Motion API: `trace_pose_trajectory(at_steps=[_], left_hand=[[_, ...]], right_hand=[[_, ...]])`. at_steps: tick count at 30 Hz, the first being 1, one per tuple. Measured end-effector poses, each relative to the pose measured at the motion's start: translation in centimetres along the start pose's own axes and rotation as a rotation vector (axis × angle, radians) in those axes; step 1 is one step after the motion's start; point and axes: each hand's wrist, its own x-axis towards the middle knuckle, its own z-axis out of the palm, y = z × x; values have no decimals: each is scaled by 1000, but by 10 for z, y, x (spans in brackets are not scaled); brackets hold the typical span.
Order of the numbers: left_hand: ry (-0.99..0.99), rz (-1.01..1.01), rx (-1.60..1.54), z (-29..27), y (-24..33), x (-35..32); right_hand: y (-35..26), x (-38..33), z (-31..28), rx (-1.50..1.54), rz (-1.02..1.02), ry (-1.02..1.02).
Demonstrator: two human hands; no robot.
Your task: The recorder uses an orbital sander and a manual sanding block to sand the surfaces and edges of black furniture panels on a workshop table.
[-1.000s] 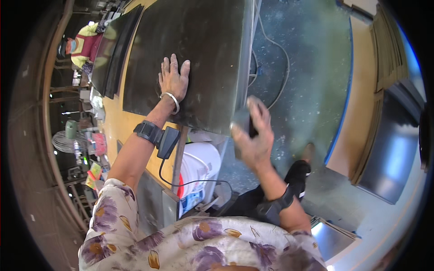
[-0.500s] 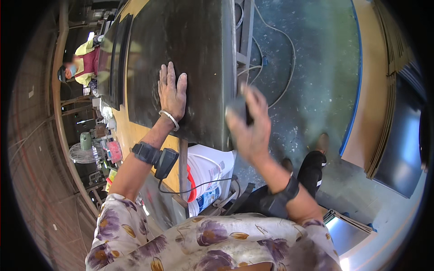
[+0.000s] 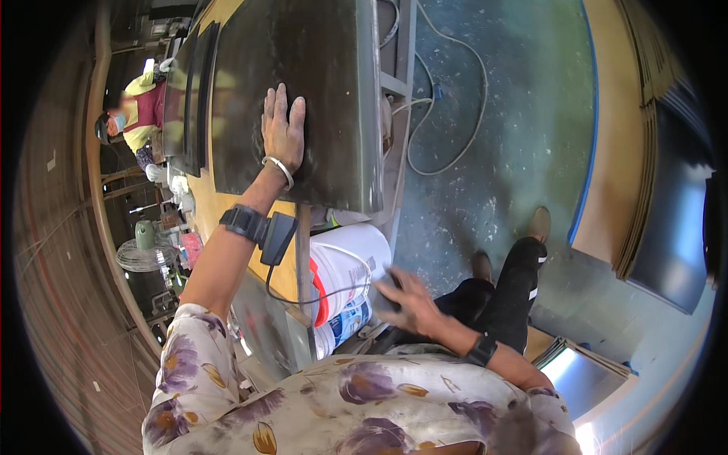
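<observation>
My left hand [image 3: 283,136] lies flat, palm down, on a large dark metal sheet [image 3: 334,68] that rests on a yellowish workbench [image 3: 208,205]. A bangle and a black wrist device [image 3: 243,221] with a cable sit on that arm. My right hand [image 3: 413,303] is low and blurred, just right of a white bucket [image 3: 349,262] under the bench. A small dark object [image 3: 390,290] shows at its fingers, and the hand seems to hold it.
A pale cable [image 3: 455,148] loops over the green-grey floor. Tan boards [image 3: 610,152] and dark panels [image 3: 679,235] are stacked at the right. Another person [image 3: 136,114] in yellow and red works at the bench's far end. A floor fan [image 3: 140,254] stands at the left.
My right hand has dropped from the sheet's right edge down to beside the white bucket. My left hand has stayed flat on the sheet.
</observation>
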Motion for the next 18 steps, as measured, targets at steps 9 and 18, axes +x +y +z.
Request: trace_pose_trajectory(at_steps=[9,18], left_hand=[[-36,-27,-4,1,-4,6],[2,35,13,13,32,74]], right_hand=[[37,28,-103,1333,551,346],[-39,108,-132,702,267,366]])
